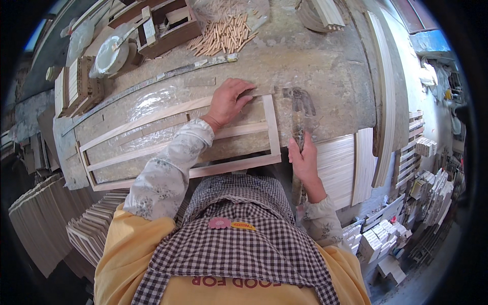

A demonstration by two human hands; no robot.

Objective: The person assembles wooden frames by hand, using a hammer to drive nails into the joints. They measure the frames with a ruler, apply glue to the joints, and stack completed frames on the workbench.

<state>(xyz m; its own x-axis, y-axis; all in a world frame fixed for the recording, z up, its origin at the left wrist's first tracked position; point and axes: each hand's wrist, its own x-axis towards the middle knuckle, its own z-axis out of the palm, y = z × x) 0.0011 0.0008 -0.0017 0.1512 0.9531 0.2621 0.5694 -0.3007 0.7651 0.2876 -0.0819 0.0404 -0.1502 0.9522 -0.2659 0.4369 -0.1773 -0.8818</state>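
A long pale wooden frame (235,163) with a middle rail lies on the worn workbench, its near rail at the bench's front edge. Over the far rail, close to the right end, is my left hand (227,103), its fingers and thumb bent around the rail. To the right of the frame, my right hand (306,161) grips a hammer (303,104) by its handle. The dark hammer head lies on the bench, away from me, and the handle points back toward my body. My right palm hides part of the handle.
Wooden dowels (227,35) lie in a heap at the far side, beside a wooden box (173,33) and a white bowl (112,57). Stacked wood blocks (76,86) stand at left. Pale boards (335,168) and long strips (385,101) are at right.
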